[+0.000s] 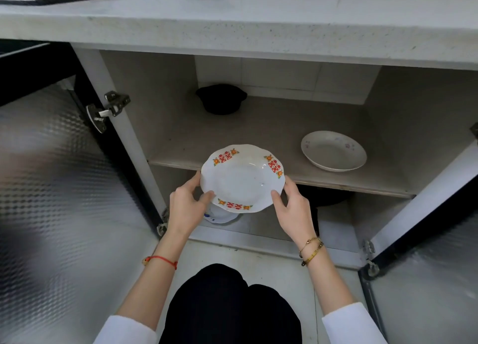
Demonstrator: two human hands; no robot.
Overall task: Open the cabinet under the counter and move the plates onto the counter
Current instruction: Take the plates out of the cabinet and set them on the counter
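From the head camera, both cabinet doors [51, 175] stand open under the counter [232, 25]. The left hand [185, 204] and right hand [292, 209] grasp opposite edges of a red-patterned plate [243, 178], thumbs curled over its rim, holding it just in front of the shelf [232, 136]. A floral plate [333, 151] sits on the shelf's right side. Another plate [219, 214] lies lower, partly hidden. A black pot [221, 99] stands far back.
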